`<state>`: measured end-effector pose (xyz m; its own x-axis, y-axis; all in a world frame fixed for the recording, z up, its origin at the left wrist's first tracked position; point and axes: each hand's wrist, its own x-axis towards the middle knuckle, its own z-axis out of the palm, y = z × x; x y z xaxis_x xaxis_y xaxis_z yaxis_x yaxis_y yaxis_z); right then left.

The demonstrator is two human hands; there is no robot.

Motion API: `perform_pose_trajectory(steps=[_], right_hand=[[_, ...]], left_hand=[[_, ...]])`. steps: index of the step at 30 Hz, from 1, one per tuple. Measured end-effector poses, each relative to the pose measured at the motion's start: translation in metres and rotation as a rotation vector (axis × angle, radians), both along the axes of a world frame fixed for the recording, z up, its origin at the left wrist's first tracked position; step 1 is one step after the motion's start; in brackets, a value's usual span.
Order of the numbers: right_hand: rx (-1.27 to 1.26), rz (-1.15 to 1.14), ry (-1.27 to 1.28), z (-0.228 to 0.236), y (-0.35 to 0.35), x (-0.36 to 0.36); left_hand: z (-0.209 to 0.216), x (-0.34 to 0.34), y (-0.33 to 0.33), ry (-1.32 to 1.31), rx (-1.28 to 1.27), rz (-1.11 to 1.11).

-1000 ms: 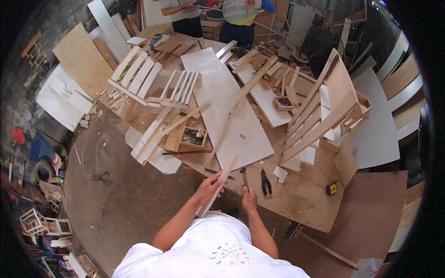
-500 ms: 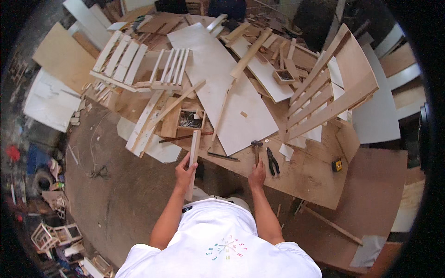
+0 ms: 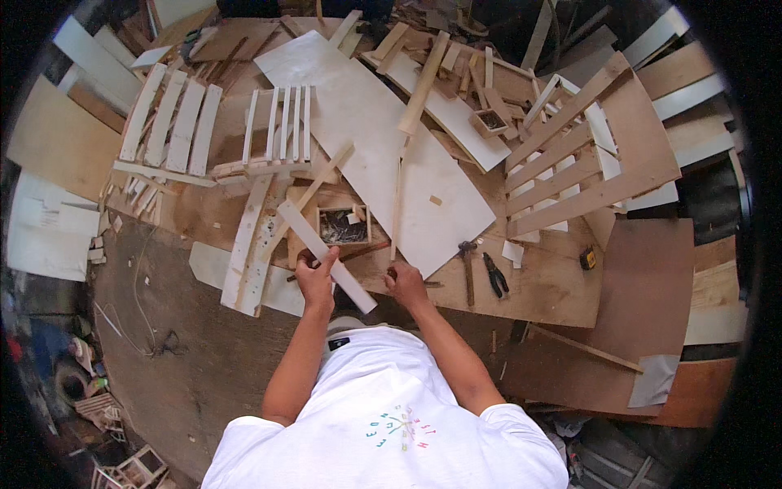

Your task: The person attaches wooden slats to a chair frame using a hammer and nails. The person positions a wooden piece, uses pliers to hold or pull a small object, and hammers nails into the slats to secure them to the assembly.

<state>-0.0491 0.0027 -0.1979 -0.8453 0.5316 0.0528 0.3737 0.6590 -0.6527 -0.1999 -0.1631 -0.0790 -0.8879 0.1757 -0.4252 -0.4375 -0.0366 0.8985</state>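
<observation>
The left hand grips a pale, flat wooden slat at the edge of the brown wooden desk; the right hand has curled fingers, whether on anything I cannot tell. Handling the slat seems underway, calling next for steadiness.

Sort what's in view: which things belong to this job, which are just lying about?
Likely the job's: wooden strip in the left hand; hammer near the right hand, pliers alongside.
Likely just lying about: tape measure, white panel, wood offcut.
</observation>
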Motion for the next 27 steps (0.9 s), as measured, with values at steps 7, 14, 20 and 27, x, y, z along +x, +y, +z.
perform_pose_trajectory(steps=[7,14,20,27], right_hand=[[-0.068,-0.147,-0.261,0.009,-0.013,-0.030],[-0.068,-0.165,-0.259,0.044,-0.024,-0.035],[-0.462,-0.384,0.224,0.037,0.000,0.013],[-1.155,-0.393,0.607,0.146,0.009,0.073]], left_hand=[[0.024,-0.030,-0.011,-0.127,0.140,0.184],[0.028,-0.030,-0.023,-0.097,0.261,0.111],[0.037,-0.001,-0.008,-0.122,0.377,0.058],[0.062,0.042,0.014,-0.094,0.459,0.021]])
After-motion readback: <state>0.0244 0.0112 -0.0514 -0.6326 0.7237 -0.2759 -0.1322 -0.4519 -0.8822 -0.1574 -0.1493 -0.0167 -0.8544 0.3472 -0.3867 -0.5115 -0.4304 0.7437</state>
